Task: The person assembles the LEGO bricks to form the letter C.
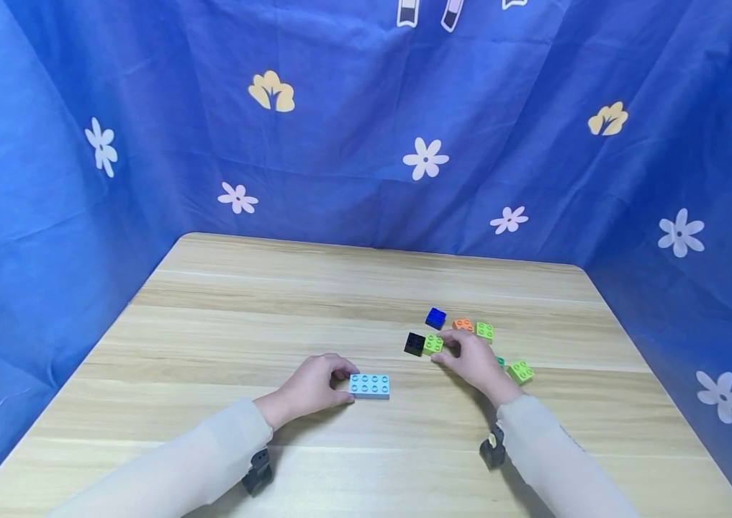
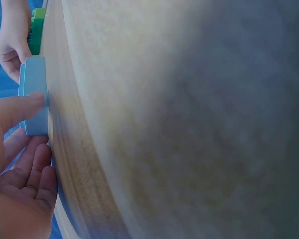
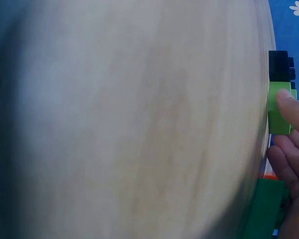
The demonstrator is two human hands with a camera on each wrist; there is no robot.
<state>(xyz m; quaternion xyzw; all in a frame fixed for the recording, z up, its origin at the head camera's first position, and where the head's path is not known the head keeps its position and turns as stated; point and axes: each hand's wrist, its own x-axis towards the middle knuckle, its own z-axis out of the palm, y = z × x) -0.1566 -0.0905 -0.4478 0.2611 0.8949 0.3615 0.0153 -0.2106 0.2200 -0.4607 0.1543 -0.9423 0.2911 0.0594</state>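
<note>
Watching from my station, I have the light blue 2-by-4 brick (image 1: 369, 386) in the left hand (image 1: 310, 387), lying studs up on the table (image 1: 275, 288) with its long axis running left to right. The left thumb presses its near side and the fingers curl toward its far side, so I grip only the left end; the right end is bare and points toward the right hand (image 1: 474, 362). That hand pinches a lime green 2-by-2 brick (image 1: 433, 344) at its right end, thumb on the near side, the grip closed to the brick's width. A black 2-by-2 brick (image 1: 414, 344) sits against the lime brick's left side, though I cannot tell whether the 2 are joined. This pair lies to the right of the light blue brick and farther from me, a gap between, with the black brick nearest it. The right hand is much nearer the dark blue brick (image 1: 435, 318) and the orange brick (image 1: 463, 324).
</note>
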